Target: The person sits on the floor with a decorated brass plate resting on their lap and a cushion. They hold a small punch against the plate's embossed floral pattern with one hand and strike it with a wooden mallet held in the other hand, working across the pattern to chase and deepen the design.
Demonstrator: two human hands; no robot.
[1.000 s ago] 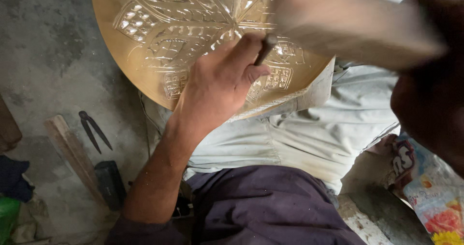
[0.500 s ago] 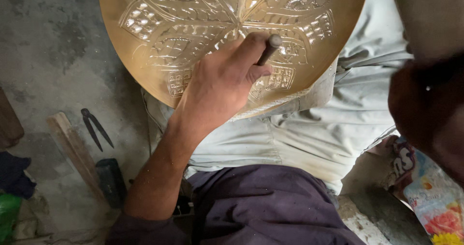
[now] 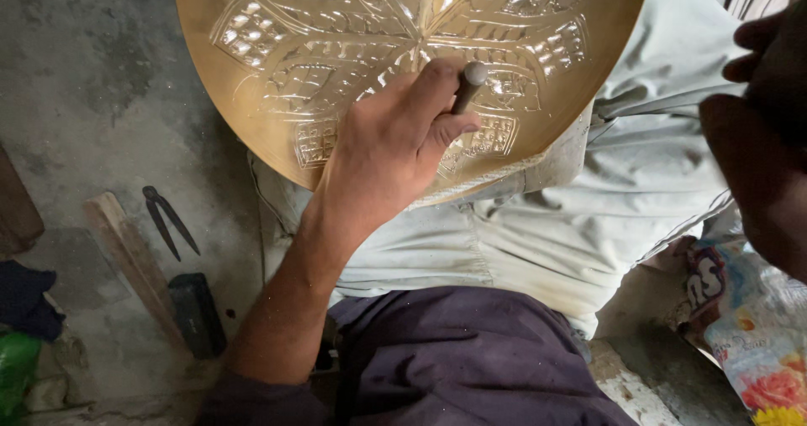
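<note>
Your left hand (image 3: 382, 153) gripped the punch (image 3: 467, 86) upright on the brass plate (image 3: 252, 81); thin, stiff, dentable. Right hand (image 3: 769, 148) blurred, can't tell grip.

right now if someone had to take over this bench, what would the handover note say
Left hand: fingers closed around a metal punch, its tip set on the brass plate.
Right hand: raised at the right edge, dark and blurred; whether it holds anything cannot be told.
Brass plate: propped on the lap over the pale cloth.
Done: embossed leaf and grid patterns cover most of the visible face.
Left: the smooth outer rim is unworked.
On the floor at left: black dividers, a dark block, a wooden strip.
</note>
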